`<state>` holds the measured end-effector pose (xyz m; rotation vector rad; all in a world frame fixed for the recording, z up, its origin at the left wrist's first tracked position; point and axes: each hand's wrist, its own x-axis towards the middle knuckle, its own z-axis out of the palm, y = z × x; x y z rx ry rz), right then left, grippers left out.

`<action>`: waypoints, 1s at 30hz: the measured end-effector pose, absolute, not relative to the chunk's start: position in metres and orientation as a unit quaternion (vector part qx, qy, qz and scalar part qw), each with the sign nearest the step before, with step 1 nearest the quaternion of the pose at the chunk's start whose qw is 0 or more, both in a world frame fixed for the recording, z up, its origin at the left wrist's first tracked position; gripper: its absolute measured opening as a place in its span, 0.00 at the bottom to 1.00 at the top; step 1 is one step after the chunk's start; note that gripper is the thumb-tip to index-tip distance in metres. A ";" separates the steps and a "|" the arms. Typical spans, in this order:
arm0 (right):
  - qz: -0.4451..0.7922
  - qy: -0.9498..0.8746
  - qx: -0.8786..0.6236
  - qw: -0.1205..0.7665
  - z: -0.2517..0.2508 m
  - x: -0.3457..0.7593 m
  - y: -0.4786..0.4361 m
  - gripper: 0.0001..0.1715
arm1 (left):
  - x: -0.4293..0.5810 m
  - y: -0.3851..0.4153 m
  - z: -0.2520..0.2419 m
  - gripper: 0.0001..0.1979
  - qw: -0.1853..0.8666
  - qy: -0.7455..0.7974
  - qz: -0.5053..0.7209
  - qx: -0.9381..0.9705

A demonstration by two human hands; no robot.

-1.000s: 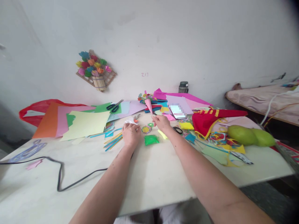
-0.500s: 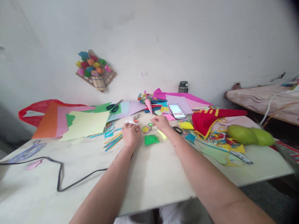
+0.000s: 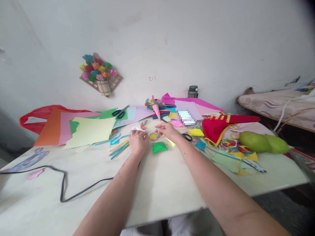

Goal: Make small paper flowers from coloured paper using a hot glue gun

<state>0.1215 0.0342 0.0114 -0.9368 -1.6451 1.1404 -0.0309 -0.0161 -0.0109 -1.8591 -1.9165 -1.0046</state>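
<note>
My left hand (image 3: 138,142) rests on the table with its fingers curled; what they hold, if anything, is hidden. Close to its fingertips lies a small ring-shaped paper flower (image 3: 154,136) in yellow, pink and green. Over the flower's far right edge, my right hand (image 3: 167,130) has its thumb and fingers pinched together. A bit of green shows by those fingertips, but its shape is too small to make out. Nearer to me is a shiny green packet (image 3: 159,147). Yellow and blue paper strips (image 3: 119,149) lie left of my left hand.
Coloured paper sheets (image 3: 90,132) and dark scissors (image 3: 120,112) lie at the back left. A pink paper cone with small flowers (image 3: 156,109) and a phone (image 3: 187,117) are behind my hands. Red cloth (image 3: 216,129) and green fruits (image 3: 254,141) sit right. A black cord (image 3: 63,183) crosses the left.
My right hand has shifted slightly left and down, and its fingertips now cover part of the paper flower's edge. My left hand stays where it was.
</note>
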 end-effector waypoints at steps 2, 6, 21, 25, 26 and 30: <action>0.479 -0.653 -0.374 0.451 0.013 0.120 0.031 0.07 | -0.031 -0.016 -0.011 0.12 0.144 -0.664 -0.350 -0.645; 0.467 -0.662 -0.373 0.452 0.014 0.119 0.028 0.04 | -0.032 -0.015 -0.012 0.12 0.147 -0.662 -0.353 -0.644; 0.535 -0.634 -0.321 0.457 0.013 0.125 0.030 0.11 | -0.031 -0.017 -0.011 0.12 0.153 -0.660 -0.347 -0.648; 0.525 -0.647 -0.311 0.457 0.010 0.126 0.032 0.09 | -0.030 -0.017 -0.010 0.12 0.151 -0.662 -0.348 -0.646; 0.523 -0.647 -0.314 0.456 0.010 0.125 0.033 0.09 | -0.030 -0.018 -0.010 0.12 0.150 -0.663 -0.350 -0.645; 0.511 -0.647 -0.337 0.454 0.011 0.124 0.032 0.07 | -0.030 -0.017 -0.011 0.13 0.148 -0.663 -0.350 -0.644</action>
